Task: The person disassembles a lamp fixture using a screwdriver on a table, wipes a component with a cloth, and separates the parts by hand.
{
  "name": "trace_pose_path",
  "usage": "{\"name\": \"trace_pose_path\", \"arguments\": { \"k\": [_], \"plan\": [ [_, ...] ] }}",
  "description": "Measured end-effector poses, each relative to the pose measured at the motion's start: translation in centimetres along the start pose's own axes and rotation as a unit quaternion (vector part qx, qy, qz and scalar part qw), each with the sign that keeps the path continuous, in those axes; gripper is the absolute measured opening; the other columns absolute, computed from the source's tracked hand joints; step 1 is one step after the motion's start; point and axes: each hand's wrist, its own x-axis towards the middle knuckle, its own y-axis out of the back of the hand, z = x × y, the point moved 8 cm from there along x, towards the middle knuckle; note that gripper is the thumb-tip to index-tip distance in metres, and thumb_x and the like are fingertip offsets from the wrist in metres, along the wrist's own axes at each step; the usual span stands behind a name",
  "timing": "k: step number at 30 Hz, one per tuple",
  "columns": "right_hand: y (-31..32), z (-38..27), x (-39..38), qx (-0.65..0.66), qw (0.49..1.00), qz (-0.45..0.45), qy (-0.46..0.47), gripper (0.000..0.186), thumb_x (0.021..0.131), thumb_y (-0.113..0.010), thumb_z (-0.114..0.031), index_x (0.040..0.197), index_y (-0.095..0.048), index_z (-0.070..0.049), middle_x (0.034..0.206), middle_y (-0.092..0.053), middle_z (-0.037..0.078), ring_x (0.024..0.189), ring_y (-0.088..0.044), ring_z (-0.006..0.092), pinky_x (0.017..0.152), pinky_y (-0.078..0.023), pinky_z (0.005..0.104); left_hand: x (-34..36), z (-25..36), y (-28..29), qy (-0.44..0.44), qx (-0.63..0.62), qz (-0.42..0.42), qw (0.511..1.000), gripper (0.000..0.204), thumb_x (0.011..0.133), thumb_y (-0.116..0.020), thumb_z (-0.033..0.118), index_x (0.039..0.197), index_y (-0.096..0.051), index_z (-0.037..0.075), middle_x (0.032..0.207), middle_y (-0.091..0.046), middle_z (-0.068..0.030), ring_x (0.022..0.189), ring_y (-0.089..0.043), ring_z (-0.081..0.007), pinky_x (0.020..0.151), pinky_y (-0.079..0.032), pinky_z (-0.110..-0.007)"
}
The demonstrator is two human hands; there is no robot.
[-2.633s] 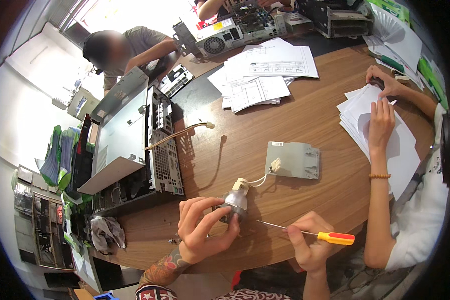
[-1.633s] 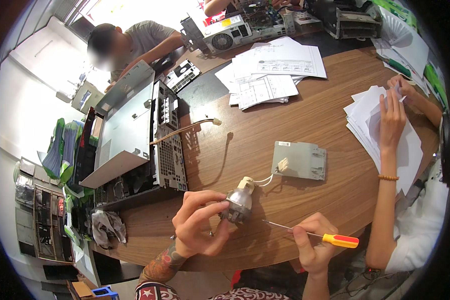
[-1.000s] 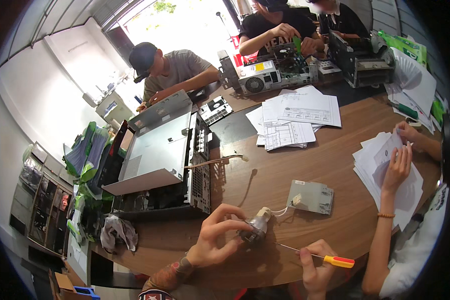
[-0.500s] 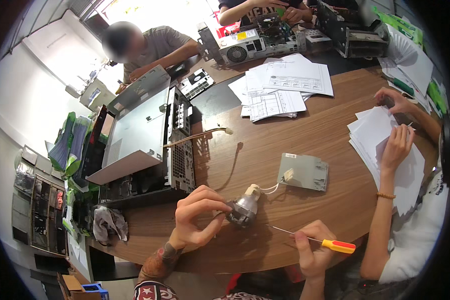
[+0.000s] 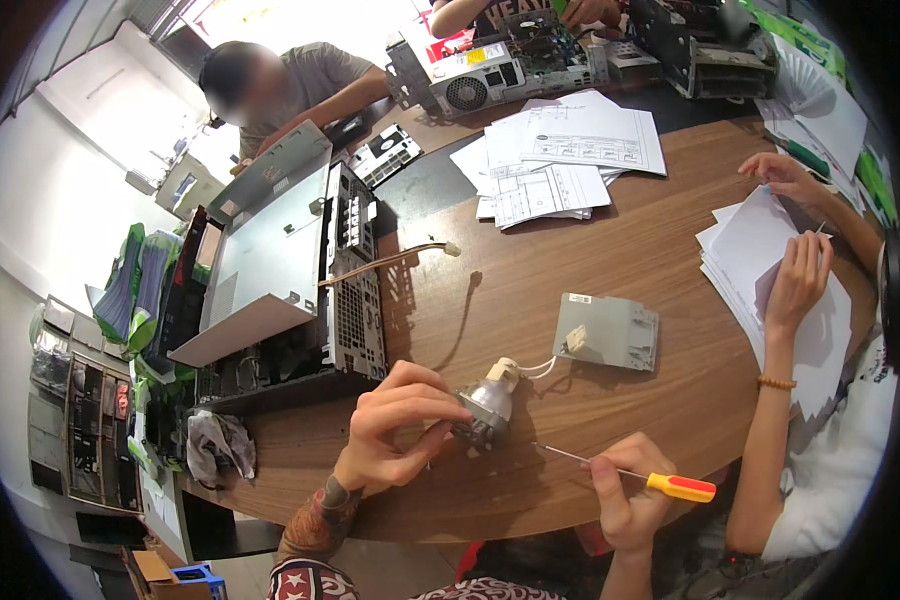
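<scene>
My left hand [image 5: 398, 425] pinches the dark rim of a projector lamp [image 5: 492, 398] between thumb and fingers, just above the table near its front edge. The lamp has a silvery reflector and a pale ceramic neck. White wires run from that neck to a cream connector [image 5: 577, 339], which rests on a flat grey metal plate [image 5: 610, 325]. To the right, my right hand [image 5: 632, 490] is closed around a screwdriver [image 5: 682, 488] with a yellow and red handle. Its thin shaft points left toward the lamp, and the tip stays apart from it.
An opened computer case [image 5: 270, 270] stands at left, a cable [image 5: 390, 262] sticking out. Papers [image 5: 570, 150] lie at the far middle. At right a co-worker's hands [image 5: 798, 275] handle white sheets [image 5: 740, 270]. Another computer chassis [image 5: 490, 80] sits at the back, near other people.
The lamp has tilted slightly in my left hand. My right hand keeps the screwdriver almost in place. The co-worker's far hand at right has shifted over the papers.
</scene>
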Motion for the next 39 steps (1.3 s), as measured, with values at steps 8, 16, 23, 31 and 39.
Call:
{"name": "trace_pose_path", "arguments": {
  "k": [8,16,23,31,39],
  "plan": [
    [0.1,0.0,0.0,0.008,1.000,0.001,-0.004,0.017,0.086,-0.076,-0.013,0.076,-0.066,-0.004,0.070,-0.061,0.006,0.059,-0.054,0.0155,0.054,-0.040,0.0281,-0.2,0.8,0.0,-0.080,0.143,-0.027,0.986,0.036,0.056,-0.070,-0.003,0.087,-0.077,0.013,0.094,-0.069,-0.0025,0.089,-0.058,-0.0235,0.080,-0.045,-0.035],
    [0.0,-0.2,0.0,0.008,1.000,-0.005,-0.018,0.015,0.086,-0.076,-0.011,0.077,-0.066,-0.003,0.070,-0.061,0.005,0.058,-0.054,0.0150,0.053,-0.040,0.0273,-0.2,1.0,-0.3,-0.098,0.149,-0.068,0.982,0.035,0.058,-0.076,0.000,0.089,-0.077,0.015,0.097,-0.067,-0.0032,0.088,-0.057,-0.0236,0.077,-0.042,-0.036],
    [0.0,0.0,0.0,0.004,1.000,-0.002,-0.002,0.014,0.085,-0.076,-0.010,0.077,-0.067,-0.003,0.070,-0.061,0.006,0.058,-0.054,0.0146,0.052,-0.039,0.0271,-0.2,0.8,-0.9,-0.095,0.144,-0.062,0.983,0.034,0.062,-0.084,0.002,0.093,-0.078,0.015,0.098,-0.066,-0.0036,0.087,-0.058,-0.0212,0.075,-0.043,-0.034],
    [0.2,-0.1,-0.1,-0.010,1.000,0.003,0.013,0.014,0.085,-0.075,-0.010,0.077,-0.066,-0.003,0.070,-0.061,0.006,0.058,-0.053,0.0154,0.053,-0.039,0.0279,-0.3,0.6,-1.8,-0.095,0.156,-0.036,0.983,0.042,0.062,-0.085,0.004,0.102,-0.076,0.015,0.101,-0.065,-0.0049,0.089,-0.058,-0.0224,0.078,-0.044,-0.035],
    [0.1,-0.1,-0.2,0.005,1.000,0.007,-0.004,0.014,0.086,-0.075,-0.011,0.078,-0.067,-0.003,0.071,-0.062,0.007,0.060,-0.055,0.0167,0.054,-0.040,0.0285,-0.6,0.3,-2.6,-0.061,0.150,-0.020,0.987,0.049,0.059,-0.088,0.009,0.107,-0.075,0.012,0.107,-0.060,-0.0078,0.096,-0.056,-0.0248,0.084,-0.045,-0.037]
  ]
}}
